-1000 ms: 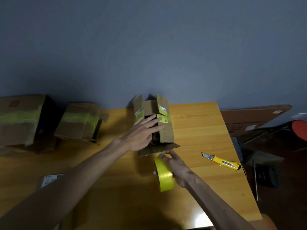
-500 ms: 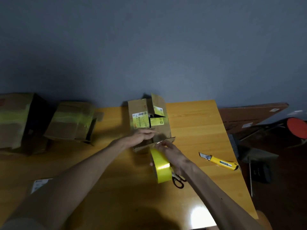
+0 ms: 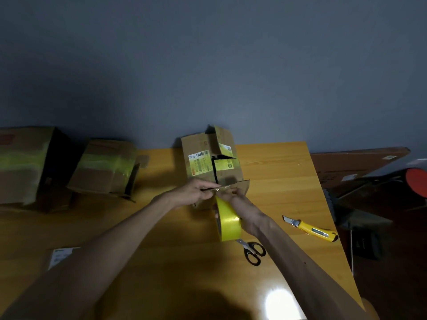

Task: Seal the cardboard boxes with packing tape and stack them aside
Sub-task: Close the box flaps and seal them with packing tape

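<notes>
Glossy yellow tape roll [image 3: 227, 224], matt cardboard box [image 3: 211, 162], shiny wooden table [image 3: 277, 172].

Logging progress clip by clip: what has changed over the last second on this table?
The left hand left the box top, whose flaps now lie mostly folded, and came to its near edge, pinching the tape strip. The right hand keeps the tape roll. Scissors now show. Knife and taped boxes stayed.

Both arms are bare up to the frame's lower edge: a long, slim left forearm [image 3: 120, 239] with its left hand [image 3: 193, 194], and a right forearm [image 3: 288, 257] with its right hand [image 3: 232, 195].
</notes>
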